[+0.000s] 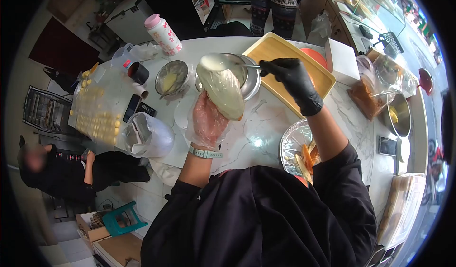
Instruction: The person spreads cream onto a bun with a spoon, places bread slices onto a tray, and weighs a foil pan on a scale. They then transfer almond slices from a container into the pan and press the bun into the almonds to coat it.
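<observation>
My left hand (207, 120), in a clear plastic glove, grips a long oval piece of bread (221, 93) coated in pale, glossy cream, with a brownish edge at its lower end. In my black-gloved right hand (292, 79) is the metal handle of a spoon (251, 66). Its cream-filled bowl lies over the bread's upper end. Behind the bread stands a metal bowl (255, 84), partly hidden by it. Left of that, another metal bowl (172, 78) holds pale yellow cream and a utensil. A foil tray (288, 146) with several bread pieces is below my right forearm.
A yellow tray (270, 44) lies behind my right hand, beside a white box (342, 60). Left are a white plastic tub (154, 136), a calculator (146, 109), a dark cup (137, 72) and a pink-capped bottle (163, 34). Another person (80, 172) is at the left.
</observation>
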